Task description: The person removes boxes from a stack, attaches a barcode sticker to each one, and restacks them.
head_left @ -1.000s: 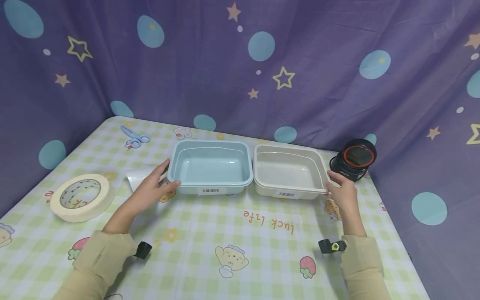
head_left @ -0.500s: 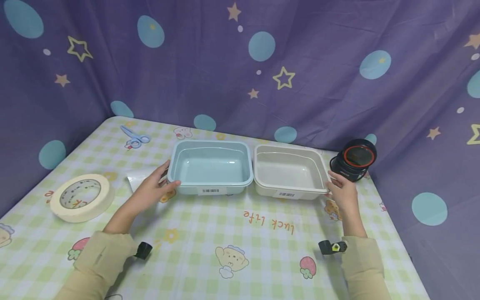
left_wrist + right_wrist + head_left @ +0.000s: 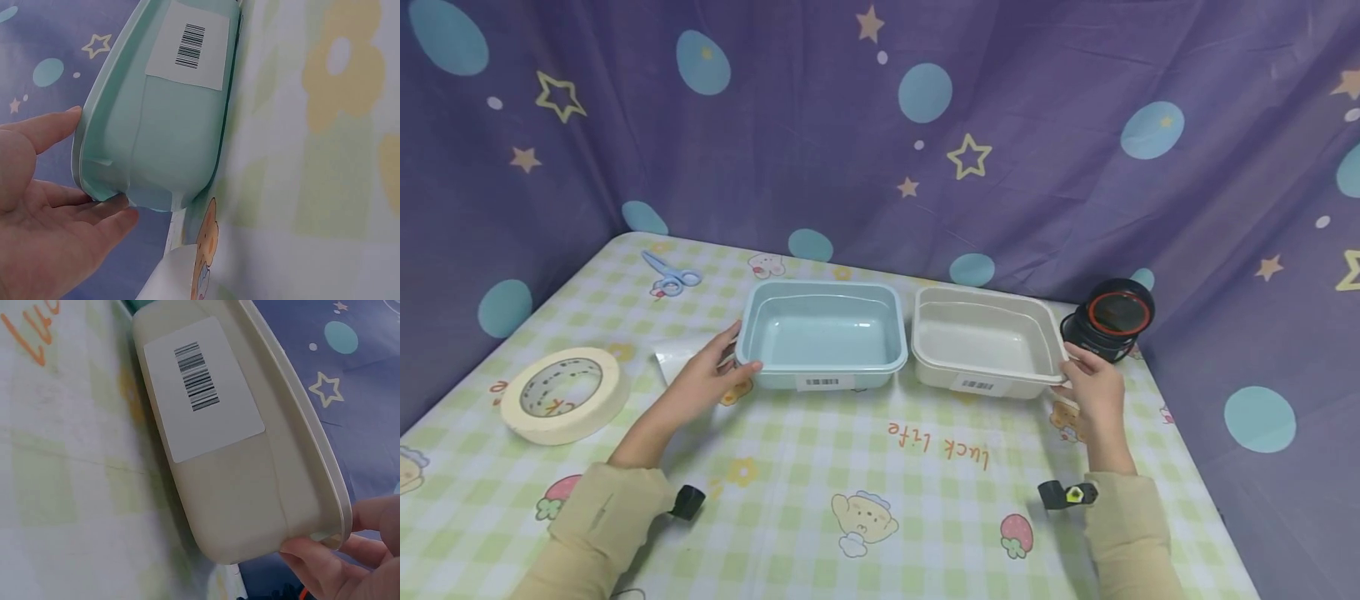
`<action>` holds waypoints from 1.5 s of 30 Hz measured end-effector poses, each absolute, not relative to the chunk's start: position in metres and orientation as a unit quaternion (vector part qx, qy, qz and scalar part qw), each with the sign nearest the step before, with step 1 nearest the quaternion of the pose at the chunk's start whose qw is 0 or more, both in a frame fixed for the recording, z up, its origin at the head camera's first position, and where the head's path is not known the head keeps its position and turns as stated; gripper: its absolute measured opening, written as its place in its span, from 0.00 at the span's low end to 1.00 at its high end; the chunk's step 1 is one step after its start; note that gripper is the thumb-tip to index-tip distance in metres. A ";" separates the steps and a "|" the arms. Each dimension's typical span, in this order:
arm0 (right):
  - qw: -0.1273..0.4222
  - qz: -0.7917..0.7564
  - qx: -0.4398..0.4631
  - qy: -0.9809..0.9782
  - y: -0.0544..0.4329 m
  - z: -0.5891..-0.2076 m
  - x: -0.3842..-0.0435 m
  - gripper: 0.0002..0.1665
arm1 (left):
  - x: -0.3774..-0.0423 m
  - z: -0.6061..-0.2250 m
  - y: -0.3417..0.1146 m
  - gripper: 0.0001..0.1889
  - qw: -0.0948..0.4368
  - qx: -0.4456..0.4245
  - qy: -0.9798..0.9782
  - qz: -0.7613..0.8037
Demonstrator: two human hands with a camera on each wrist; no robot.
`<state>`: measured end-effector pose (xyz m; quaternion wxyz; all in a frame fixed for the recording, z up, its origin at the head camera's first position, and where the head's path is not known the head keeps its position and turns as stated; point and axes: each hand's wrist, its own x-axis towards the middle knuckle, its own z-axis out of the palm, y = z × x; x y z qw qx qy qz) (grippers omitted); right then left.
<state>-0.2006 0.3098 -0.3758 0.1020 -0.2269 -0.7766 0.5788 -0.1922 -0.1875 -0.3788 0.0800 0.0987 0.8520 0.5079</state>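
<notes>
A light blue plastic basin (image 3: 820, 332) with a barcode label sits upright near the middle of the table. My left hand (image 3: 703, 383) holds its left end, thumb against the rim and fingers under the lip, as the left wrist view shows along the basin's wall (image 3: 169, 134). To the right, a narrow gap away, is an off-white basin (image 3: 988, 337) of similar shape, also labelled. The right hand (image 3: 1093, 387) pinches its right rim; in the right wrist view, fingers (image 3: 319, 562) reach under the lip of the off-white basin (image 3: 244, 487). Both basins look empty inside.
A black camera lens (image 3: 1112, 317) with a red ring stands just right of the off-white basin. Blue scissors (image 3: 672, 275) lie at the back left. A roll of masking tape (image 3: 565, 396) is at the left, and a white sheet (image 3: 677, 354) lies partly behind the left hand.
The right hand and the off-white basin have shifted slightly right, widening the gap between the basins. The left hand and the blue basin stay essentially in place.
</notes>
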 end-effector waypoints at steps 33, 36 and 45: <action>0.165 0.735 -0.158 -0.639 0.252 -0.315 -0.194 0.25 | -0.204 -0.389 -0.141 0.43 0.080 0.124 0.848 0.509; 0.158 0.730 -0.149 -0.648 0.246 -0.317 -0.195 0.25 | -0.206 -0.391 -0.132 0.43 0.082 0.132 0.847 0.509; 0.150 0.705 -0.136 -0.680 0.232 -0.324 -0.197 0.24 | -0.208 -0.394 -0.106 0.44 0.075 0.161 0.837 0.518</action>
